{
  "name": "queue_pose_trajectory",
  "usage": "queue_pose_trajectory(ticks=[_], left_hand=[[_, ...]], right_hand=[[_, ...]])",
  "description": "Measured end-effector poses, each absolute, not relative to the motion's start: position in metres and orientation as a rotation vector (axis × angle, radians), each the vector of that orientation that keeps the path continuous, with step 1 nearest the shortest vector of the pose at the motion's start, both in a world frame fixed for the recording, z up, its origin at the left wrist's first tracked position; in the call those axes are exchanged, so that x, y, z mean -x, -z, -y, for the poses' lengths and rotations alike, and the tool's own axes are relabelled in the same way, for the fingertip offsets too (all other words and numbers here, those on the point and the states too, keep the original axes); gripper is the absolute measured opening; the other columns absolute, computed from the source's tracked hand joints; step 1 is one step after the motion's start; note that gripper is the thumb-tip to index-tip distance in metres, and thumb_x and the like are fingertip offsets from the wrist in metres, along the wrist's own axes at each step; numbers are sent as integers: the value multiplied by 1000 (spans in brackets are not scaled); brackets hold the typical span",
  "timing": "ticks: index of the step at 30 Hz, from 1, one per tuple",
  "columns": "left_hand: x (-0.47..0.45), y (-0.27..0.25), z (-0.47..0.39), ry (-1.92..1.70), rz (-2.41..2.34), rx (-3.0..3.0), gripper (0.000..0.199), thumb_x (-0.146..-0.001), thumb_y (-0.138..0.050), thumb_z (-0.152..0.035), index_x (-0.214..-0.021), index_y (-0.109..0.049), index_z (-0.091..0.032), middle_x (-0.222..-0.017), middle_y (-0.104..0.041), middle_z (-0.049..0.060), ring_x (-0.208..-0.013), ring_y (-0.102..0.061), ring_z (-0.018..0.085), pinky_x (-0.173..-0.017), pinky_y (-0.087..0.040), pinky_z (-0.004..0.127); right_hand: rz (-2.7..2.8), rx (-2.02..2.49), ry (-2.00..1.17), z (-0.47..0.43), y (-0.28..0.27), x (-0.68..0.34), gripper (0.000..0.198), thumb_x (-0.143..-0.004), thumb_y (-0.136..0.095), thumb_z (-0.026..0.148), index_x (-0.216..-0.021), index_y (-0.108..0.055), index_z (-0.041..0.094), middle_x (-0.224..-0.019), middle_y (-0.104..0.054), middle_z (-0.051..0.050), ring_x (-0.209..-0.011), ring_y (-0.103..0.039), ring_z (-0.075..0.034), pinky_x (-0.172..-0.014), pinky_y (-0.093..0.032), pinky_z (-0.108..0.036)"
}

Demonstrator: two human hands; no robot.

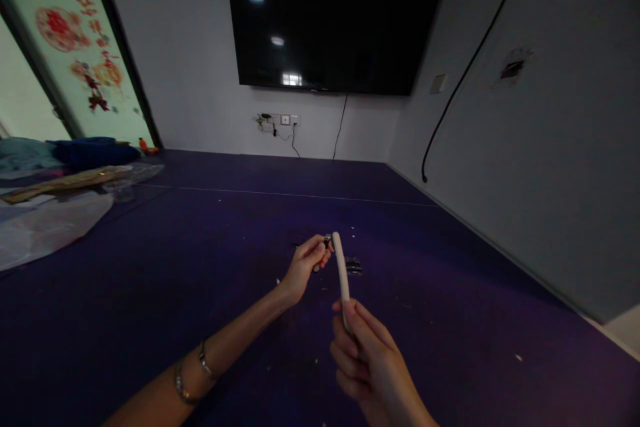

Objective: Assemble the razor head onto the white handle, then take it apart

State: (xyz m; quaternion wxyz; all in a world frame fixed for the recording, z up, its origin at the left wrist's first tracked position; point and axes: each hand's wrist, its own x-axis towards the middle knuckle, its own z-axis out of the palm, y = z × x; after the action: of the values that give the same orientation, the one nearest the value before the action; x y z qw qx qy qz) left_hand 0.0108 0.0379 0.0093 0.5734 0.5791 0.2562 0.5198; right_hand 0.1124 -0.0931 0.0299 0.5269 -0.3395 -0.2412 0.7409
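My right hand (367, 360) is closed around the lower part of a slim, slightly curved off-white stick (341, 263), which points up and away from me. Close to its far end, my left hand (307, 263) pinches a small dark, partly shiny piece (327, 240). That piece is at or very near the stick's tip; whether they touch I cannot tell. Its exact kind is too small to make out. On the purple surface just right of the stick lies a small dark item in what looks like clear wrapping (353, 266).
A large black television (340, 20) hangs on the wall ahead, above wall sockets (285, 120) with cords. At the left lie clear plastic sheeting (55, 227) and dark blue cloth (95, 152). Small white scraps dot the purple surface (200, 240). A black cable (463, 80) runs down the right wall.
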Motion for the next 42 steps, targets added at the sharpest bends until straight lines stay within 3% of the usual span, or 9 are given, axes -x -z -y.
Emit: queue_pose_trajectory(ticks=[20,26,42], left_hand=[[-13,-12,-32,-1151,-605,-1269,20,-80,-54,-36,-80,-55,-16,-62,-40,-3,-53,-32,8,-49,-21,22],[-15,-8,-34,-1140,-571,-1234,24,-83,-51,-41,-80,-53,-17,-59,-40,-4,-51,-34,8,-49,-22,22],[-16,-7,-35,-1140,-592,-1228,27,-78,-56,-43,-78,-52,-17,-57,-41,-5,-49,-36,7,-47,-24,20]], right_hand=[[534,841,-1797,93,-13,-101,48,-56,-75,54,-82,-52,21,-45,-29,13,-34,-10,0,-32,-2,-16],[546,782,-1698,86,-22,-109,40,-63,-73,48,-83,-52,20,-48,-29,12,-37,-11,-1,-34,-4,-17],[522,799,-1718,83,-18,-108,43,-61,-73,48,-84,-52,20,-48,-30,12,-37,-12,-1,-35,-4,-17]])
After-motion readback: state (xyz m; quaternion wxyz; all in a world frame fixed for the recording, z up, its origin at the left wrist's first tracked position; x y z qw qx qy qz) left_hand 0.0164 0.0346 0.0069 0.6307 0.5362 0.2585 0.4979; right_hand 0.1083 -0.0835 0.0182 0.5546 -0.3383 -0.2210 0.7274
